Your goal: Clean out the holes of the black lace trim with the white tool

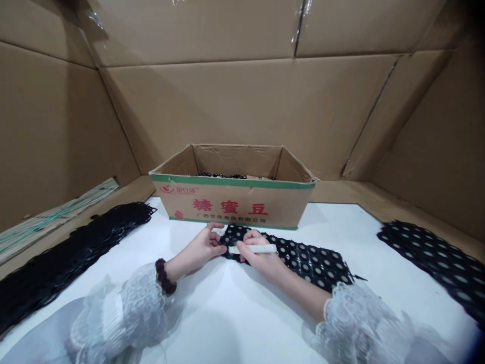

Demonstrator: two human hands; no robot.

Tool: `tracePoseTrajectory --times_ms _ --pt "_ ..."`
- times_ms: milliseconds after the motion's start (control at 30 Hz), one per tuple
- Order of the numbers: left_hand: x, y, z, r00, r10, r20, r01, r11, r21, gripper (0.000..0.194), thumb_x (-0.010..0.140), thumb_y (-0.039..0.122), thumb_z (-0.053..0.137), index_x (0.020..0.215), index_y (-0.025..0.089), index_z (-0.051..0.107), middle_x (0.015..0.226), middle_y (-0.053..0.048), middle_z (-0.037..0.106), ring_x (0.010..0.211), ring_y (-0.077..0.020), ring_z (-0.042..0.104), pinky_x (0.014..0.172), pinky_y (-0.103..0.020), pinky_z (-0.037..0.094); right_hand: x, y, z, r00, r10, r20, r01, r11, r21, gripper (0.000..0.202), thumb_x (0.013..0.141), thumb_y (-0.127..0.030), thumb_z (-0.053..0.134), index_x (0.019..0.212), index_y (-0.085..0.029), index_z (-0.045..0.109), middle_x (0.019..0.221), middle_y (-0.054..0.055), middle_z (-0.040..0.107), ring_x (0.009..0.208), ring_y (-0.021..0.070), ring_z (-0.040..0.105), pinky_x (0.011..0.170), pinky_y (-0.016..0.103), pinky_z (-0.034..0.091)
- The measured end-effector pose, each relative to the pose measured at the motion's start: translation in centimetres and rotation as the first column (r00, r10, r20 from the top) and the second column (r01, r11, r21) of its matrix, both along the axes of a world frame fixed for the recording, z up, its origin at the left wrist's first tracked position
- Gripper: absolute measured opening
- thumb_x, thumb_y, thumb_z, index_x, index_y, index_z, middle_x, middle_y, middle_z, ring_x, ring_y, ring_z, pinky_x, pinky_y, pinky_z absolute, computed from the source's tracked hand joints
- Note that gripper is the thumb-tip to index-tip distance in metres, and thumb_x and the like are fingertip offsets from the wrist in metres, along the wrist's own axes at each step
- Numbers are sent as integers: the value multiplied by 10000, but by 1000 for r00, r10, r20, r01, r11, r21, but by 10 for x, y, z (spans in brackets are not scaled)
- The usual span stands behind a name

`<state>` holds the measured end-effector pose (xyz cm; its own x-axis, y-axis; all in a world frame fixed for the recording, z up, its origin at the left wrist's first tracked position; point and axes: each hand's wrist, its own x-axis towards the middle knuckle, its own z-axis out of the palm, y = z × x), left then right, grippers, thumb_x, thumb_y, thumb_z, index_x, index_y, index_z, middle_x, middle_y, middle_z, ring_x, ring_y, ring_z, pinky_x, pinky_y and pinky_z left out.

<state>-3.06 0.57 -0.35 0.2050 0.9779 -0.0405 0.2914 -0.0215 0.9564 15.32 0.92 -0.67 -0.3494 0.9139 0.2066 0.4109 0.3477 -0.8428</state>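
We see the right hand (259, 259) with its fingers closed around a slim white plastic pen-like stick (268, 248), held almost level, apparently for fine control. Beneath it, a black perforated sheet with pale round centres (322, 260) lies near the middle of the white worktop's (215, 313) far edge, slanting rightward. The left hand (204, 246) sits at the sheet's left end, index finger extended, probably steadying it; we cannot tell whether thumb and fingers pinch it.

The open brown cardboard box with green bands and red lettering (231, 194) stands just behind, perhaps for easy reach. Its front wall hides most of the black pieces (222, 176) inside. We find the stick's tip hard to make out, and the black dotted sheets (435, 255) along the worktop's right edge run out of view.
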Motion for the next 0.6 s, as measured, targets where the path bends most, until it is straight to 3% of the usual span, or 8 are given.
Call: tracePoseTrajectory --times_ms 133,200,300,367,500,600 --pt "4 -6 -4 984 59 -167 -35 989 147 453 718 198 568 1133 167 388 652 42 498 616 -113 480 581 -226 358 -6 -2 -4 996 -3 87 -3 998 66 379 834 -289 439 478 -166 475 767 34 485 769 131 527 744 265 390" --pt "7 -9 -1 983 84 -165 -71 994 81 437 723 212 563 1118 155 386 658 35 514 618 -118 493 577 -227 363 -10 -2 -8 988 1 157 -20 993 118 349 841 -274 419 511 -169 460 793 29 464 731 121 516 744 274 401" --pt "6 -13 11 988 73 -134 -91 987 -136 435 741 243 551 1126 143 375 674 28 525 549 -101 474 498 -211 341 -14 -4 -13 982 13 188 -52 978 201 289 847 -248 404 577 -177 480 828 28 457 714 112 507 736 268 416" --pt "1 -13 18 993 -12 -116 -15 973 -230 435 752 265 551 1136 144 387 632 47 493 473 -79 410 431 -198 284 -13 -5 -13 988 29 151 -65 969 240 277 846 -239 407 587 -180 487 823 30 461 738 114 513 740 256 419" --pt "-15 -9 23 979 -204 -7 196 949 -246 442 733 295 612 1105 137 430 637 46 483 482 -61 397 427 -181 278 3 2 -3 998 66 8 -67 974 215 342 842 -266 423 514 -177 469 741 27 479 710 119 520 710 253 413" --pt "-21 -5 18 967 -250 48 254 941 -225 376 771 388 577 1015 125 464 634 23 508 501 -74 459 446 -185 334 19 16 4 982 -90 -166 115 982 152 397 857 -320 400 497 -173 481 859 47 558 843 144 550 805 274 391"
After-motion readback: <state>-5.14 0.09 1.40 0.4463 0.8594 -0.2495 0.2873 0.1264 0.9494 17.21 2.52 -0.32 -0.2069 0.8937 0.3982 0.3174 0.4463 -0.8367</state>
